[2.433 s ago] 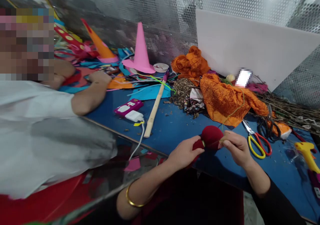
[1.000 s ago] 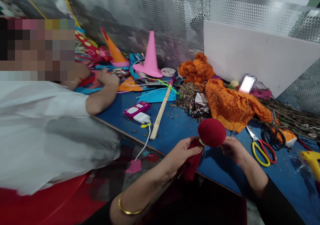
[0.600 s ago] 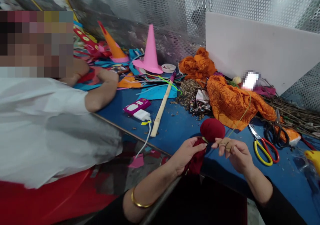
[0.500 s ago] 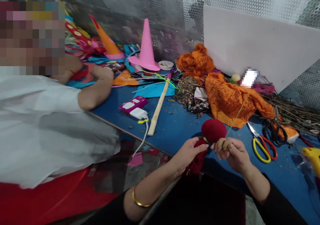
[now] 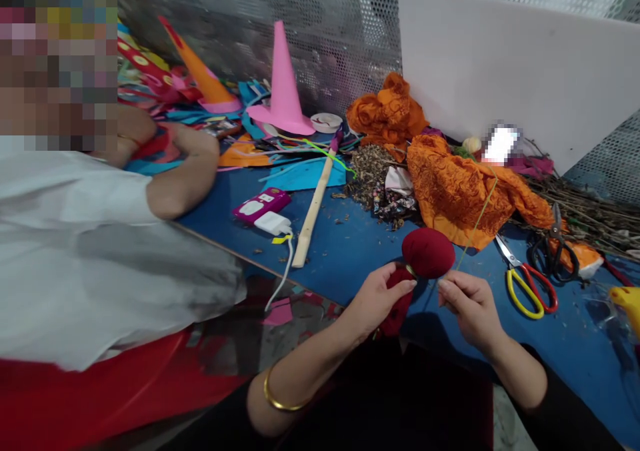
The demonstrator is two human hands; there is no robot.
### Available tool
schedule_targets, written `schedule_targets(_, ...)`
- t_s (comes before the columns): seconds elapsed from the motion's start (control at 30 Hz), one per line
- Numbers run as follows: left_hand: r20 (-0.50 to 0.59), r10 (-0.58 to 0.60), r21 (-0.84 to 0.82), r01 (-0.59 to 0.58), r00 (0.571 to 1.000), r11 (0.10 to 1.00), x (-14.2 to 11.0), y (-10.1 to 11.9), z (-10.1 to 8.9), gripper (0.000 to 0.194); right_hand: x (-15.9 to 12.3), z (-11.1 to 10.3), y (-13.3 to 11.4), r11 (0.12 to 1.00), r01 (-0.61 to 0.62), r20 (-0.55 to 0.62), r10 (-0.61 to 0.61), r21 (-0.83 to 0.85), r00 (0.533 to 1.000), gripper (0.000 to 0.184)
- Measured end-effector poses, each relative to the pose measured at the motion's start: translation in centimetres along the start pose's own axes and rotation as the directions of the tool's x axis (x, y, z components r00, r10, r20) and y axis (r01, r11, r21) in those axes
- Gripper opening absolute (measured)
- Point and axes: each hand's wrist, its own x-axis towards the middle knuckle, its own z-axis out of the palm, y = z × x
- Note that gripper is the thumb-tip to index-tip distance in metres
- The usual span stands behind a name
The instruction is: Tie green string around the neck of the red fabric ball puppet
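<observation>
My left hand (image 5: 383, 297) is closed around the gathered neck of a dark red cloth bundle (image 5: 429, 253), whose stuffed round head bulges out beyond my fingers. Loose red cloth hangs below that grip, partly hidden by the hand. Just right of the bundle, my right hand (image 5: 470, 307) pinches a thin yellow-green string (image 5: 479, 223). From the pinch the string runs up across the orange cloth (image 5: 450, 191). Scissors with yellow and red handles (image 5: 533, 289) lie on the blue table to the right of my right hand.
Black-handled scissors (image 5: 555, 251) and dry twigs (image 5: 595, 201) are at the right. A wooden stick (image 5: 316, 211), a purple device (image 5: 263, 205) with a white cable and a pink cone hat (image 5: 283, 94) lie left of centre. A person in a white shirt (image 5: 75, 251) sits at left.
My right hand's fingers have uncurled from a bunched grip into a pinch on the string, slightly away from the bundle. My left hand keeps its hold. The view has shifted a little.
</observation>
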Motion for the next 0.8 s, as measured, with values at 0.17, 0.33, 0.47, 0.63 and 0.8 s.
schedule_targets(0.17,0.011,0.064,0.027,-0.065,0.998,0.998,0.4,-0.3,0.1,0.04,-0.1,0.2,-0.1,1.0,0.0,0.005,0.0,-0.023,1.0,0.037)
schedule_targets(0.33,-0.006,0.188,0.371,-0.173,0.982,0.913,1.2,-0.5,-0.6,0.035,0.1,-0.2,-0.6,0.998,0.052,0.034,-0.053,0.044,0.998,0.037)
schedule_targets(0.47,0.056,0.177,0.608,-0.174,0.983,0.774,1.1,0.1,-1.1,0.028,0.6,-1.1,-2.2,0.966,0.249,0.159,-0.257,0.071,0.953,0.033)
schedule_targets(0.63,0.144,0.05,0.806,-0.146,0.988,0.573,0.0,0.9,-0.6,0.015,1.1,-2.0,-3.6,0.88,0.473,0.287,-0.46,0.024,0.84,0.026)
schedule_targets(0.8,0.316,-0.002,0.876,-0.291,0.949,0.383,-1.6,1.8,0.8,0.018,1.3,-2.7,-3.8,0.879,0.476,0.427,-0.422,-0.023,0.8,0.024)
